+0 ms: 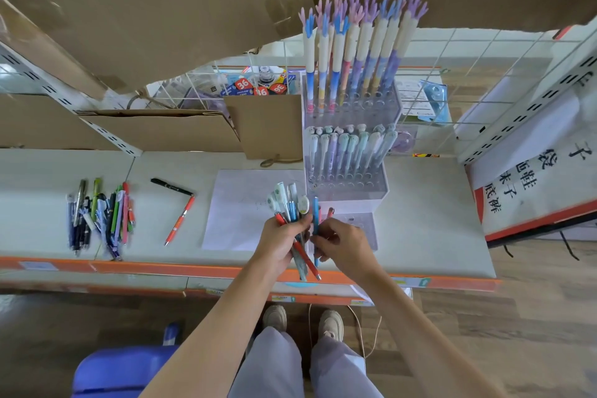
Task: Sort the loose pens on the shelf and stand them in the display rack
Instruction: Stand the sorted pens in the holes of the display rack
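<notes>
Pens: bundle gripped in left hand; right hand pinches blue pen beside acrylic display rack; loose pile on shelf.

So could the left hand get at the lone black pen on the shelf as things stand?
Probably not directly: the left hand grips a bundle of pens, so its fingers are occupied. The path to the black pen itself looks open across bare shelf.

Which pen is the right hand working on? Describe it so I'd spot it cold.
Start at the clear tiered display rack. Just before its lowest step, the right hand pinches one blue pen held upright, alone, beside the mixed bundle of pens gripped in the left hand.
</notes>
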